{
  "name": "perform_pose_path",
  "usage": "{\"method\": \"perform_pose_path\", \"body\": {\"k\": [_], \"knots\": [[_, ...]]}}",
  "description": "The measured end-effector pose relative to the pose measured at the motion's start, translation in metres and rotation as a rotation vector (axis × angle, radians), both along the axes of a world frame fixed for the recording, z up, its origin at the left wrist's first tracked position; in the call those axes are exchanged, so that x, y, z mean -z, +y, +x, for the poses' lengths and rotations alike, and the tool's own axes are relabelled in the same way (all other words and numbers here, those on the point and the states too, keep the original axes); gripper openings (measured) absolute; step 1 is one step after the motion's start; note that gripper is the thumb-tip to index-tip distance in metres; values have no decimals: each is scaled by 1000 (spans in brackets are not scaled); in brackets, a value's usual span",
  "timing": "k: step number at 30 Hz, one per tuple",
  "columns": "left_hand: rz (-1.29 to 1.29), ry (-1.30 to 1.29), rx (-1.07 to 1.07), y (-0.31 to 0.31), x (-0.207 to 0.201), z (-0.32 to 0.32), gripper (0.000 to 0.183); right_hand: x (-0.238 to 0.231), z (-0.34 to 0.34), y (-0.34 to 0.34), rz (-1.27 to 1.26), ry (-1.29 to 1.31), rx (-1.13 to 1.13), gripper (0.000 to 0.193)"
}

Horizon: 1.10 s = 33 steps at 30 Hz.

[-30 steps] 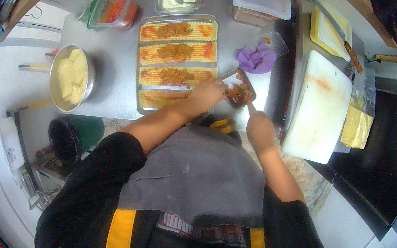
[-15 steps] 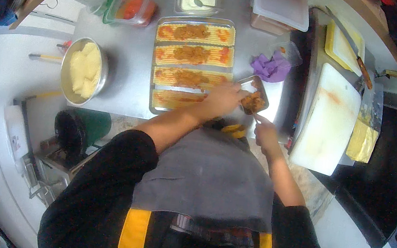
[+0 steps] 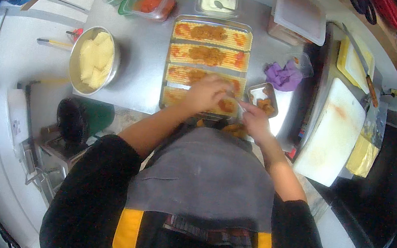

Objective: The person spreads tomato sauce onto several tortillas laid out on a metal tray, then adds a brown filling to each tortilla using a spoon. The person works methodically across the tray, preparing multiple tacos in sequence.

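A metal tray [image 3: 171, 59] holds several ridged yellow pasta strips with orange-brown filling and red sauce. Over its two nearest strips is my left hand [image 3: 206, 96], fingers bent together at the end of a spoon [image 3: 240, 103]; what they pinch, if anything, is hidden. My right hand [image 3: 255, 122] grips the spoon's handle at the tray's right corner, and the spoon points left toward those fingers. The spoon's bowl is mostly covered by my left hand. Just right of the tray sits a small metal dish [image 3: 273, 95] with some orange-brown filling [image 3: 264, 104] left in its near part.
At left stands a metal bowl [image 3: 114, 69] of yellow pasta sheets. Behind the tray are a red-filled tub [image 3: 152, 3], a white-filled tub [image 3: 218, 1] with a spoon, and a lidded box [image 3: 300, 16]. A purple cloth [image 3: 284, 76], cutting board [image 3: 331, 132] and knife [image 3: 360, 53] lie right.
Both hands have moved from the small dish to the near part of the tray, bringing the spoon out of the dish. Less filling shows in the dish. The view has shifted slightly.
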<state>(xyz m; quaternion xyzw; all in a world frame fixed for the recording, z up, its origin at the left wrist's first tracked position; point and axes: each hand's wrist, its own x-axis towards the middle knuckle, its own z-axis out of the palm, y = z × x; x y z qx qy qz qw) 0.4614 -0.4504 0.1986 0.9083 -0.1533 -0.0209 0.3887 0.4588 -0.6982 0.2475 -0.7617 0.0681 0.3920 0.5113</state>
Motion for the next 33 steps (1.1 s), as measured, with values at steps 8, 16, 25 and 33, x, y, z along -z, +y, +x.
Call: {"method": "perform_pose_path", "body": {"k": [8, 16, 25, 33], "knots": [[50, 200, -455, 94, 18, -17, 37, 31, 16, 39, -105, -323, -207, 49], [109, 283, -419, 104, 47, -17, 35, 27, 4, 18, -262, -305, -183, 51], [271, 110, -412, 94, 33, -13, 43, 7, -31, -35, -359, -485, -78, 42], [-43, 198, -10, -13, -4, -6, 51, -23, -32, -114, -795, -534, -360, 47]]}}
